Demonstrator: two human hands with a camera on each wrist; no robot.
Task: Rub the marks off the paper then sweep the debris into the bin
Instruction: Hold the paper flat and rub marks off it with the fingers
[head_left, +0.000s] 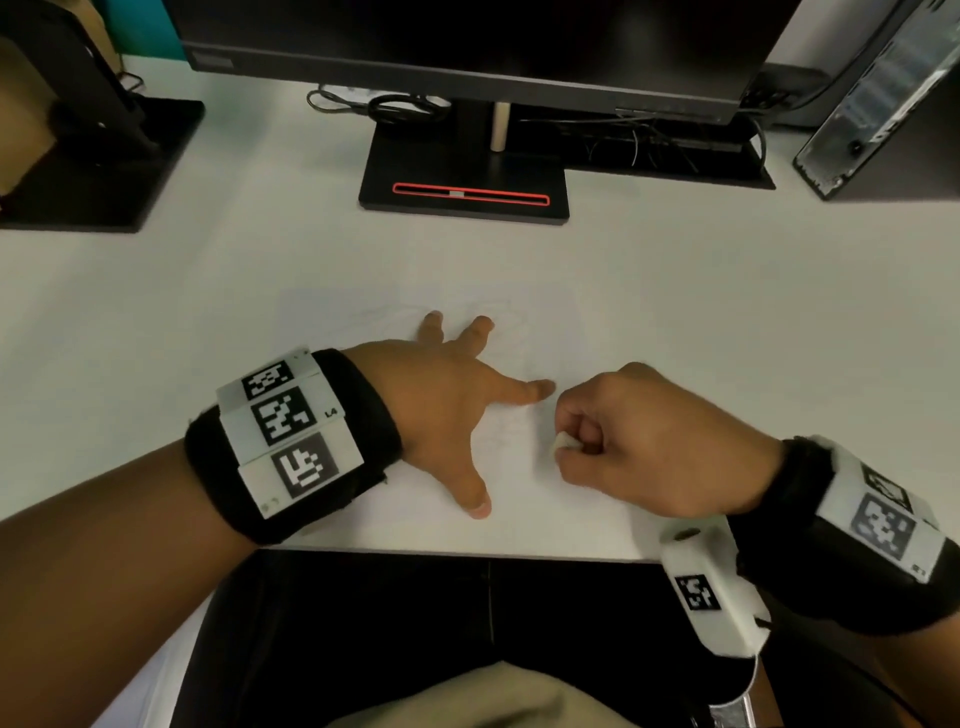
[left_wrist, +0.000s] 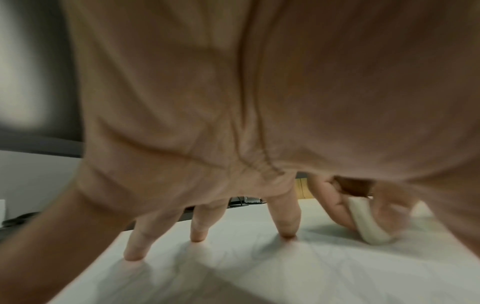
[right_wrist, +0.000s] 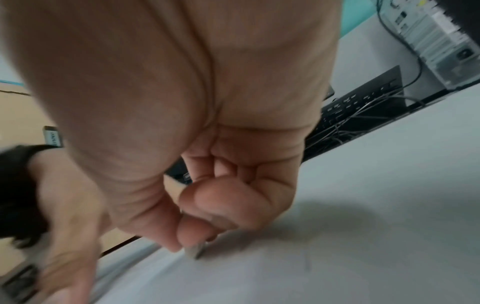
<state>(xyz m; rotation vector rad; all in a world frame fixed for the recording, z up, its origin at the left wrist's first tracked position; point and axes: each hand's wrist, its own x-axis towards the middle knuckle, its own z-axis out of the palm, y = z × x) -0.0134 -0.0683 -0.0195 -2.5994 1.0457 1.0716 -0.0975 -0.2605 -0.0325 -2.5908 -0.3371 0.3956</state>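
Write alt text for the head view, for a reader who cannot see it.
A person's right hand pinches a small white eraser against a sheet of paper on a white desk, while the left hand presses the sheet flat with spread fingers. Faint pencil marks show between the hands; a monitor stands behind.

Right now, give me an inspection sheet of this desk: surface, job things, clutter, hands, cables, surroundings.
Surface: white desk, lit evenly.
Job's things: paper lies flat with faint pencil marks; white eraser touches it. No bin in view.
Clutter: nothing seen on the paper; debris too fine to tell.
Hands: left hand spread, fingertips pressing the paper; right hand pinches the eraser.
Cables: loose black cables behind the monitor base.
Surroundings: monitor, computer tower at far right, second black stand at left.
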